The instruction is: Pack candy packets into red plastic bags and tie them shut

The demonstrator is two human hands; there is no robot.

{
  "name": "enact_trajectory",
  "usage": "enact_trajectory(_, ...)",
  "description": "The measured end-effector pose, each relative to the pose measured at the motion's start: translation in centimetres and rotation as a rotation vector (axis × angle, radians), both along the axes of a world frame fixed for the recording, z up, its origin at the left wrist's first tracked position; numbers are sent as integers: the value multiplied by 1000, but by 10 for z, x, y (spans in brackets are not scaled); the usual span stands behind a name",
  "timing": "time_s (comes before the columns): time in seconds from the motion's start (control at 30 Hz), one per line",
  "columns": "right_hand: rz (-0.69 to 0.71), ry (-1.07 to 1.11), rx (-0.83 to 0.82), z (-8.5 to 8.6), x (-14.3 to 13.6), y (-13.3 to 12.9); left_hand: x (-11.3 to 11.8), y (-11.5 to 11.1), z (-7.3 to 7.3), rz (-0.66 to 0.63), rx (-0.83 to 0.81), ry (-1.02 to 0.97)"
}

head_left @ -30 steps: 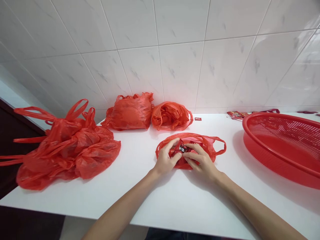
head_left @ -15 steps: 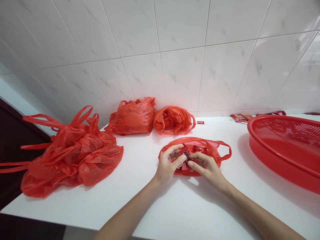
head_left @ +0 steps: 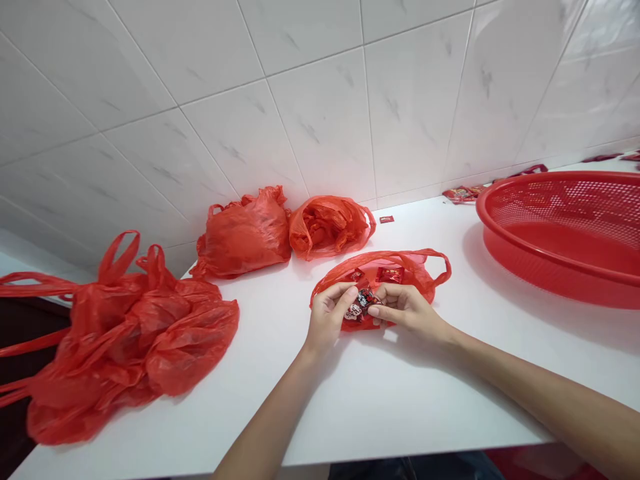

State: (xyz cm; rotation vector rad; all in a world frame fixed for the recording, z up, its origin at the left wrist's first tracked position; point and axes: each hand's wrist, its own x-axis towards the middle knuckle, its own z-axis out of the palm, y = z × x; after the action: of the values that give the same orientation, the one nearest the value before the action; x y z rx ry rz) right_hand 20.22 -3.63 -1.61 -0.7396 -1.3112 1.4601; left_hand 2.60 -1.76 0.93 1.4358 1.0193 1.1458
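Observation:
A small dark wrapped candy (head_left: 365,298) with white print is pinched between my left hand (head_left: 330,310) and my right hand (head_left: 407,311). The thumb and fingers of each hand are closed at its two sides. Right beneath them lies an open red plastic bag (head_left: 429,283), its handle loop pointing right. Inside the bag show a red wrapped packet (head_left: 390,275) and another dark wrapper with pale print (head_left: 353,312). My fingers cover part of the bag's contents.
Several crumpled red bags (head_left: 135,333) lie at the left. Against the tiled wall sit a filled red bag (head_left: 247,233) and an open bunched one (head_left: 333,227). A small red packet (head_left: 387,219) lies nearby. To the right stands a red plastic basket (head_left: 555,237), with wrapped packets (head_left: 463,194) behind.
The view has tilted and shifted, so the objects sit differently in frame. Both hands stay over the bag with the candy, which has turned to show more of its print.

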Motion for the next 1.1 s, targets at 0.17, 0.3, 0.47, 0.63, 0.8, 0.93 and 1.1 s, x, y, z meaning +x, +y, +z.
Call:
enact_trajectory(0.17, 16, -29, -13, 1, 1, -3, 1, 2, 0, -38, -3, -1)
enact_trajectory(0.3, 30, -47, -13, 1, 3, -4, 1, 3, -1, -64, -21, -28)
enact_trajectory(0.47, 38, -60, 3, 2, 2, -5, 0, 2, 0, -65, -26, -37)
enact_trajectory(0.63, 21, -91, 14, 3, 1, -6, 0, 1, -1, -57, -19, -43)
enact_trajectory(0.8, 5, -89, 14, 1, 1, -6, 1, 0, 0, -69, -27, -40)
enact_trajectory(0.93, 3, -116, 3, -1, 1, -6, 1, 0, 0, -77, -39, -31)
enact_trajectory(1.1, 14, -112, 3, -2, 0, -6, 1, 1, -1, -84, -38, -22)
